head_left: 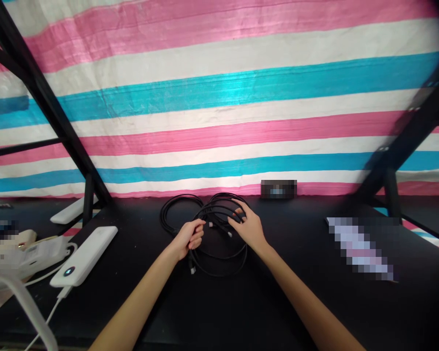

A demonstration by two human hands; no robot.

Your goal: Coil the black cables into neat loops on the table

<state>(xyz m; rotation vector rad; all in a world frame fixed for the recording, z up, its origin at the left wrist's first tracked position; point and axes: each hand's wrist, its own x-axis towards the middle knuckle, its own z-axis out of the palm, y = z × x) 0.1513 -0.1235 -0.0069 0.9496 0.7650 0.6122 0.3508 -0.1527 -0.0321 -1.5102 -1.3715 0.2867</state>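
Observation:
My left hand (190, 237) is closed around a bundle of black cable (202, 208) near the middle of the black table. From there the cable spreads into loose loops to the right, and the lowest loop (219, 274) reaches toward me. My right hand (249, 225) is over the right side of these loops, thumb and fingers curved and apart, close to or touching the strands. Metal-ended plugs (230, 234) show between the hands, and another plug (193, 269) hangs below my left hand. Behind my left hand lies a round cable coil (162, 214).
To the left are a white power bank (89, 253) with a white cord, a white power strip (46, 253), and another white block (71, 210). A small blurred-out box (278, 189) stands at the back. A blurred-out flat item (360, 248) lies right. Black frame posts (51, 107) flank the striped sheet (234, 87).

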